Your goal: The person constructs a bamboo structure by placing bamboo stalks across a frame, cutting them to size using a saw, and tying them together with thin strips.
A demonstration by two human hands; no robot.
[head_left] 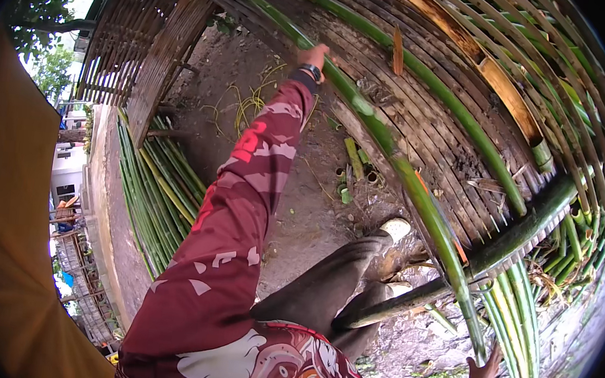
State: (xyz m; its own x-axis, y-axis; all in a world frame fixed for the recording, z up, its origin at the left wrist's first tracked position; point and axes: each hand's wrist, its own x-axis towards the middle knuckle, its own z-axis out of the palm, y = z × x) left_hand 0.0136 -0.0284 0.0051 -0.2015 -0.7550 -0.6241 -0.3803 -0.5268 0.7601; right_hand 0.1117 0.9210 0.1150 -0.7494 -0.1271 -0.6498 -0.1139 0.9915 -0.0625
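A long green bamboo pole (375,129) runs from the far left to the near right, lying along a platform of slats. Far up the pole, my left hand (314,57), with a watch on its wrist, is closed around it. Close to the pole's near end, my right hand (483,370) has its thumb and fingers spread on either side of the tip. A thin orange-edged thing (450,231) lies along the pole, mostly hidden, so I cannot tell its kind. A second green bamboo pole (449,83) rests on the slats farther right.
The slatted platform (412,108) ends at a thick bamboo crossbar (521,225). A bundle of bamboo poles (164,187) lies at left, and split bamboo strips (516,319) at near right. Short bamboo offcuts (354,157) and yellow strips (241,106) litter the muddy ground.
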